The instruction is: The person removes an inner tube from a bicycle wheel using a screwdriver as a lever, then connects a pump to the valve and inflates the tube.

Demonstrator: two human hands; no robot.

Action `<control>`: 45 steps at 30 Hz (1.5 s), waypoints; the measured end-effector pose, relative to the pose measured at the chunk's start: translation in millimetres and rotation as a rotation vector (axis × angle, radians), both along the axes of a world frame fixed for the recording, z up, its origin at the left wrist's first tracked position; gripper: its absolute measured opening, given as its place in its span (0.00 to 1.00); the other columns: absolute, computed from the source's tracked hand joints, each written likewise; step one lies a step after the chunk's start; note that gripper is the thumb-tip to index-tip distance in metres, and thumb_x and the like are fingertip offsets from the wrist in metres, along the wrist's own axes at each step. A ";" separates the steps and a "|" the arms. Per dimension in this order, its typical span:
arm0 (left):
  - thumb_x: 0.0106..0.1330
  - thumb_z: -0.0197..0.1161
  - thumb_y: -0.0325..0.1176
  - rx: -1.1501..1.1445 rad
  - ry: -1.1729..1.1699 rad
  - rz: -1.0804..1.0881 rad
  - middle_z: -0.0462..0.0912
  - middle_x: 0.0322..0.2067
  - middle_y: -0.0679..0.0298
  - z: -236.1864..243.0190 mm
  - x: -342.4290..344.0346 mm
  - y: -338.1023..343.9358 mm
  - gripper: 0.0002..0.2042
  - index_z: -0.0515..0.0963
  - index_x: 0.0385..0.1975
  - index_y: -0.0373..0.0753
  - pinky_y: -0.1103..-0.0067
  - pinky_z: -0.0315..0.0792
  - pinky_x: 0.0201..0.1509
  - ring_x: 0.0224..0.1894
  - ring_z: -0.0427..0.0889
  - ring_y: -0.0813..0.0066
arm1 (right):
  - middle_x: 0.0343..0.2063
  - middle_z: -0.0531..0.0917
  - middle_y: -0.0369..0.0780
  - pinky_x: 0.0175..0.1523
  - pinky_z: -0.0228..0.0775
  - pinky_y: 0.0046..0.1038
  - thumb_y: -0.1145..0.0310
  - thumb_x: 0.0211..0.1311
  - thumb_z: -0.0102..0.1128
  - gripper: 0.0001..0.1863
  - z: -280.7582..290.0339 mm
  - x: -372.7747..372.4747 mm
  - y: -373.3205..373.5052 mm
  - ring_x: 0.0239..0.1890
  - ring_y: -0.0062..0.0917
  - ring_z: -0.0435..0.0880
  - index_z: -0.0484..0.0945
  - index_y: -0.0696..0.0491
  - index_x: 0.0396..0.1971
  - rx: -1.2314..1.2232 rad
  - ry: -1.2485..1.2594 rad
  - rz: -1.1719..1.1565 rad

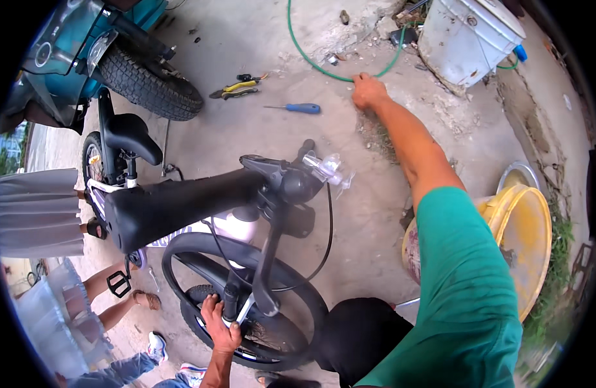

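Note:
A bicycle with black and pale purple parts stands tilted before me; its black handlebar is turned sideways. My left hand is closed around the fork beside the wheel. A loose black rubber ring, tyre or inner tube, loops around the fork and wheel. My right arm reaches far forward, and my right hand is closed on a thin green hose lying on the ground. Left of that hand lie a blue-handled screwdriver and yellow-and-black pliers.
A white bucket stands at the far right, and a yellow bucket lies tipped nearer. A teal vehicle's front wheel is at the far left. Behind the bicycle are another black saddle and several people's legs.

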State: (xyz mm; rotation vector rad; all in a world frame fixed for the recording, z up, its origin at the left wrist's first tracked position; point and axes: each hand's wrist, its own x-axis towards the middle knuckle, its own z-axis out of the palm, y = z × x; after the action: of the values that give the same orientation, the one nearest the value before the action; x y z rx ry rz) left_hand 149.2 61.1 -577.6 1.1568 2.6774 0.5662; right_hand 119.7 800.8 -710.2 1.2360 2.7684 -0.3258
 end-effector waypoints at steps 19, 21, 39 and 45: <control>0.72 0.46 0.61 0.092 0.006 0.007 0.71 0.62 0.40 7.2 2.1 0.4 0.35 0.74 0.55 0.28 0.53 0.59 0.72 0.68 0.66 0.38 | 0.39 0.84 0.41 0.36 0.75 0.30 0.55 0.72 0.60 0.19 -0.6 -37.0 -151.2 0.33 0.22 0.82 0.79 0.57 0.47 -1.086 0.788 0.327; 0.73 0.46 0.61 0.065 0.024 0.029 0.71 0.62 0.41 10.0 1.7 -3.7 0.34 0.74 0.55 0.29 0.53 0.60 0.72 0.68 0.66 0.38 | 0.43 0.85 0.40 0.44 0.77 0.30 0.55 0.70 0.62 0.20 28.7 -32.1 -167.1 0.40 0.23 0.84 0.79 0.54 0.52 -0.795 0.775 0.868; 0.62 0.66 0.40 0.264 0.047 -0.001 0.72 0.60 0.42 5.2 13.2 -19.8 0.25 0.76 0.54 0.29 0.53 0.63 0.70 0.66 0.68 0.39 | 0.33 0.87 0.43 0.49 0.76 0.41 0.52 0.70 0.55 0.20 37.2 183.2 -298.3 0.42 0.33 0.86 0.81 0.56 0.41 -0.667 0.599 -0.145; 0.62 0.65 0.40 0.234 0.038 0.022 0.73 0.60 0.43 9.8 14.0 -20.2 0.24 0.77 0.53 0.29 0.54 0.62 0.71 0.67 0.67 0.41 | 0.30 0.88 0.42 0.55 0.71 0.40 0.55 0.65 0.61 0.19 41.2 226.6 -330.4 0.41 0.37 0.87 0.81 0.55 0.44 -0.205 0.305 -0.260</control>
State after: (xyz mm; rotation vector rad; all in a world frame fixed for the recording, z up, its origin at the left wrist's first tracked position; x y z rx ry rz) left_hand 163.2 40.9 -567.8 1.2057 2.7151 0.8898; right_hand 346.4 470.4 -669.0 1.6095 2.7139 -0.8636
